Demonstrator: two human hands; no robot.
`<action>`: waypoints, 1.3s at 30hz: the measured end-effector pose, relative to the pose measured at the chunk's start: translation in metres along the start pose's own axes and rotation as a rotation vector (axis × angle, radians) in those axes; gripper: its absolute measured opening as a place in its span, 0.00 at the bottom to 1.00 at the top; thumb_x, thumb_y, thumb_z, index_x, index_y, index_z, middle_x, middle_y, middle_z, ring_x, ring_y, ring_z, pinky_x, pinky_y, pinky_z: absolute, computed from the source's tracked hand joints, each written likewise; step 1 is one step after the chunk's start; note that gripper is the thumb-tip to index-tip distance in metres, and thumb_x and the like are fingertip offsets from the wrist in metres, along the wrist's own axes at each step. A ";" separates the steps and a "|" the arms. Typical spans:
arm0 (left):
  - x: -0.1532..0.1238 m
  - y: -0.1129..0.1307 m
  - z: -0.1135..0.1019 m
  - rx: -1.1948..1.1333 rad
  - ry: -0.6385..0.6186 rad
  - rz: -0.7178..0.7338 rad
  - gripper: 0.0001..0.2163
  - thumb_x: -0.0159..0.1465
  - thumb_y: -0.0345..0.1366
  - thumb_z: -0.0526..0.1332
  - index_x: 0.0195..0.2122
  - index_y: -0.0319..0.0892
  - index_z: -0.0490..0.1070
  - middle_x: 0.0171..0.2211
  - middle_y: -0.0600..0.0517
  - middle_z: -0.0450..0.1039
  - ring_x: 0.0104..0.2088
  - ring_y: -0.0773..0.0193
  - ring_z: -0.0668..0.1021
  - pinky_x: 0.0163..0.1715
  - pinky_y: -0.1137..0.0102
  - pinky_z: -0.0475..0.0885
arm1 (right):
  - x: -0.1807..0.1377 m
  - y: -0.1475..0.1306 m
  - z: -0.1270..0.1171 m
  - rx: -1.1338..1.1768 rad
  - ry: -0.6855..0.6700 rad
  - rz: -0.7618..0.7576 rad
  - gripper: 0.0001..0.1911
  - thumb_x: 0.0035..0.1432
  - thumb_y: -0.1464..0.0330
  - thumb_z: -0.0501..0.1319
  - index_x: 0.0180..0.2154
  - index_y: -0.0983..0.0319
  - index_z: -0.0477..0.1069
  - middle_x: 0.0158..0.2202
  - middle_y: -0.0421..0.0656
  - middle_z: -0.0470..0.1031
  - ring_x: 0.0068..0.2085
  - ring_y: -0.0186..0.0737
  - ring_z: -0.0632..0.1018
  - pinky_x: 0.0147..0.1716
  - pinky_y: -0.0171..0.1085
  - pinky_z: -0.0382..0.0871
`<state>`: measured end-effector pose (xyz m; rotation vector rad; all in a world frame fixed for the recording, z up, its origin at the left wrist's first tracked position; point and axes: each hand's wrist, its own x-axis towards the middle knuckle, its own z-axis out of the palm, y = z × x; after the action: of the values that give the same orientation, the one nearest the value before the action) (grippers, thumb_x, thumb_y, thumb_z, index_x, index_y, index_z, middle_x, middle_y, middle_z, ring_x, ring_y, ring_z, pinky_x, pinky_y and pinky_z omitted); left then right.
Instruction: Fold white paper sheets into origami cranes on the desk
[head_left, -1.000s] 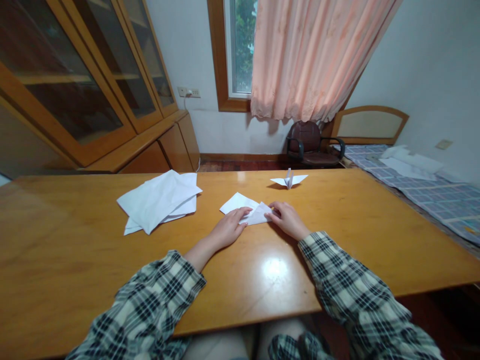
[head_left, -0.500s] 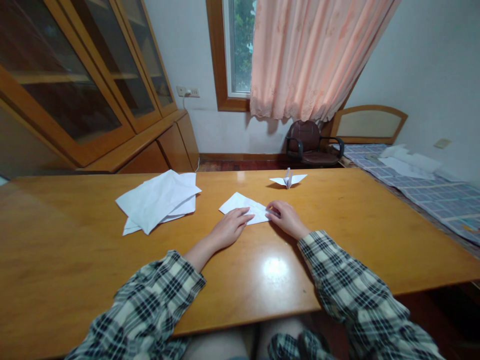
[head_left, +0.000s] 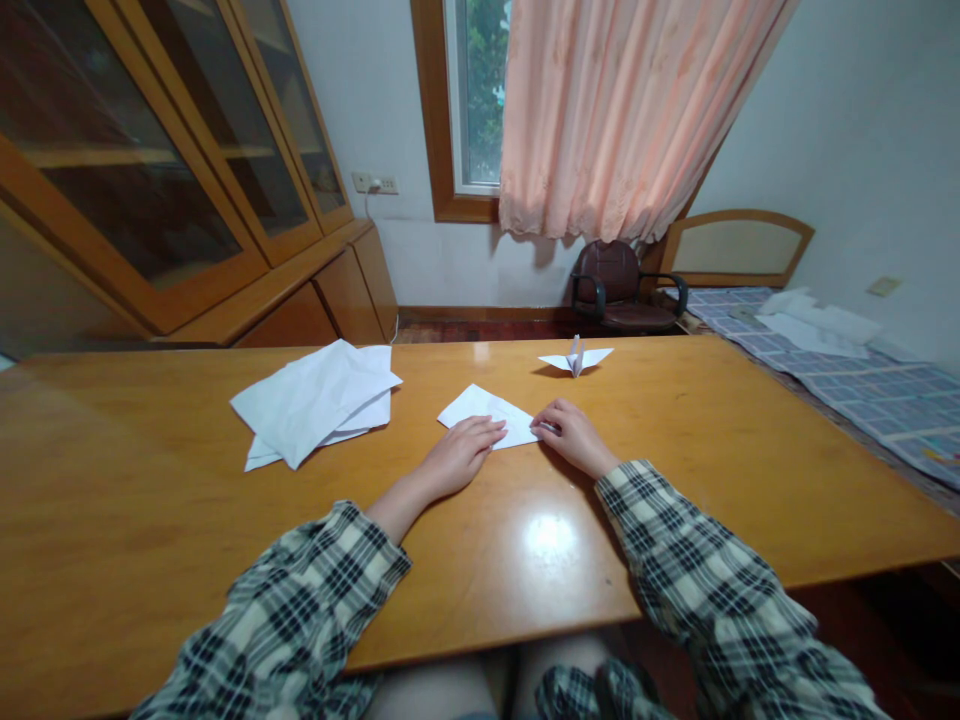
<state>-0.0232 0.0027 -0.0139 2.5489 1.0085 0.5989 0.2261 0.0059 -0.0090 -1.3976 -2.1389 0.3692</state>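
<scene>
The left grip (head_left: 459, 455) lies palm down with its fingers stretched out and released, the fingertips pressing flat on the near edge of a folded sheet of white paper (head_left: 486, 408). The right grip (head_left: 574, 436) is just beside it, with the knuckles raised and the fingers curled down onto the sheet's right-hand corner. The fingertips are hidden behind the knuckles, so I cannot tell whether they pinch that corner or only press on it.

The paper lies flat on the worktop (head_left: 697, 470), a pointed shape that spreads away from both grips towards the far side. Most of it shows beyond the left fingertips, and its right tip is under the right fingers. The two grips are close together but do not touch. Both wrists come out of checked sleeves (head_left: 697, 570) that run back to the near edge of the worktop.

Beyond the right grip, well apart from it, a small paper crane (head_left: 576, 357) stands with its wings spread. Out to the left of the left grip and a little farther away is a loose pile of white sheets (head_left: 315, 400), overlapping and askew.

Past the far edge of the worktop, beyond the crane, a dark chair (head_left: 621, 285) stands under a pink curtain (head_left: 622, 110) that covers part of a window (head_left: 480, 90). Far to the left of the grips is a wooden cabinet (head_left: 150, 170) with glass doors. Far to the right of them is a bed (head_left: 870, 385) with a checked cover.
</scene>
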 end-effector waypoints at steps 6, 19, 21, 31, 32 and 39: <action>0.000 -0.001 0.001 0.003 0.001 -0.017 0.18 0.67 0.30 0.50 0.56 0.48 0.69 0.58 0.52 0.69 0.60 0.58 0.66 0.61 0.54 0.61 | 0.000 0.000 -0.001 -0.022 -0.016 0.002 0.07 0.60 0.65 0.61 0.36 0.59 0.77 0.36 0.44 0.71 0.40 0.41 0.72 0.41 0.39 0.63; 0.001 -0.001 0.003 -0.005 0.026 -0.011 0.18 0.66 0.30 0.51 0.55 0.47 0.70 0.57 0.51 0.69 0.60 0.59 0.67 0.61 0.54 0.61 | -0.004 -0.014 0.011 -0.257 0.043 0.044 0.20 0.54 0.50 0.63 0.38 0.59 0.70 0.39 0.46 0.70 0.42 0.46 0.69 0.39 0.41 0.57; 0.001 -0.001 0.002 -0.005 0.022 -0.016 0.18 0.66 0.30 0.51 0.55 0.47 0.70 0.57 0.51 0.69 0.60 0.59 0.67 0.61 0.55 0.61 | -0.004 -0.015 0.012 -0.270 0.052 0.036 0.19 0.54 0.51 0.63 0.38 0.59 0.69 0.39 0.47 0.70 0.41 0.46 0.69 0.39 0.41 0.57; 0.000 -0.001 0.001 0.009 0.008 -0.019 0.18 0.66 0.29 0.51 0.55 0.47 0.70 0.57 0.52 0.69 0.59 0.58 0.67 0.61 0.55 0.61 | -0.002 -0.010 0.005 -0.232 -0.040 0.009 0.11 0.60 0.61 0.60 0.41 0.59 0.69 0.41 0.46 0.69 0.44 0.46 0.69 0.42 0.42 0.59; 0.000 -0.001 0.001 0.009 0.006 -0.019 0.18 0.66 0.29 0.51 0.55 0.47 0.70 0.57 0.52 0.69 0.59 0.58 0.67 0.61 0.55 0.61 | -0.002 -0.008 0.003 -0.219 -0.062 -0.013 0.10 0.60 0.62 0.60 0.42 0.59 0.69 0.42 0.46 0.69 0.45 0.46 0.69 0.43 0.42 0.60; 0.000 -0.001 0.001 0.013 0.005 -0.029 0.18 0.67 0.30 0.51 0.55 0.47 0.70 0.57 0.52 0.70 0.60 0.58 0.67 0.61 0.55 0.61 | 0.002 0.010 -0.013 0.039 -0.189 -0.106 0.08 0.60 0.73 0.58 0.42 0.60 0.73 0.42 0.46 0.69 0.45 0.41 0.71 0.48 0.41 0.65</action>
<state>-0.0233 0.0037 -0.0151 2.5404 1.0523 0.5925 0.2407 0.0112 -0.0030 -1.2646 -2.3336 0.5174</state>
